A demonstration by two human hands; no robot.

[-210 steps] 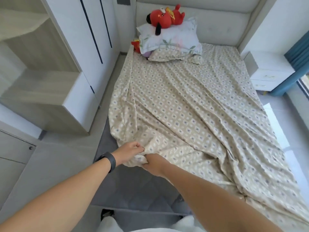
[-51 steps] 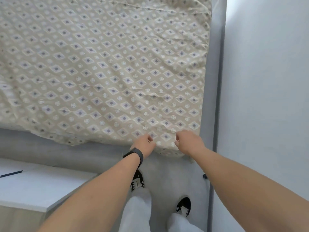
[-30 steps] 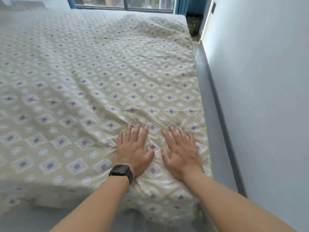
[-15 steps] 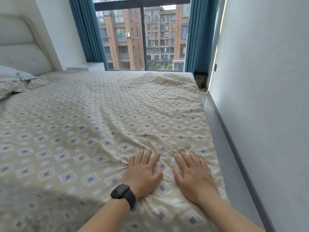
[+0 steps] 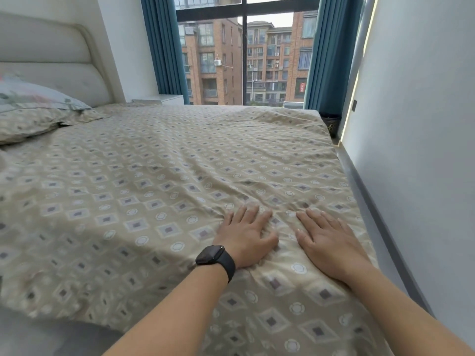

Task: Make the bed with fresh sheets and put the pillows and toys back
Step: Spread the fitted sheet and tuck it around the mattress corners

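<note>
The left hand [image 5: 245,237], with a black watch [image 5: 216,258] on its wrist, and the right hand [image 5: 327,242] just beside it both lie flat with fingers spread, pressing down on the soft tan bed sheet with little squares and circles [image 5: 159,181], most likely to push the bumps out so the cloth lies smooth. Small wrinkles fan out just past the fingertips, so this corner near the white wall [image 5: 416,124] on the right side probably needs more smoothing. Far off to the left, two pillows, a flowery one [image 5: 38,98] on a tan one [image 5: 28,124], rest by the padded white headboard [image 5: 51,60]; no toys can be seen.
</note>
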